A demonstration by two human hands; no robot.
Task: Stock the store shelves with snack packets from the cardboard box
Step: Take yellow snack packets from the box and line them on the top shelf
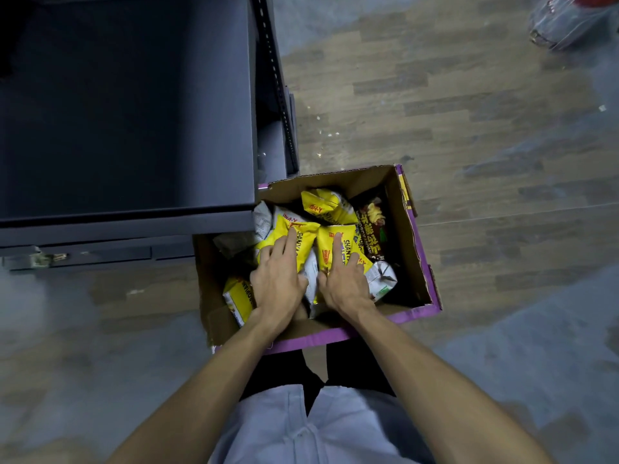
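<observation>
An open cardboard box [410, 249] with purple outer sides stands on the floor in front of me, holding several yellow snack packets [326, 204] and a dark brown packet [371, 222]. My left hand [278, 277] lies over one yellow packet [303, 236], fingers on top and thumb tucked at its lower edge. Beside it, my right hand [345, 279] grips another yellow packet [326, 246], index finger stretched along its face and thumb at its left edge. One more yellow packet [239, 296] leans against the box's left wall. The dark grey shelf [134, 112] is bare.
The shelf's front lip [127, 226] overhangs the box's top-left corner. A slotted upright post [271, 78] runs along the shelf's right side. Wood-pattern floor [469, 128] stretches to the right, with a clear plastic bag [566, 21] at the top right.
</observation>
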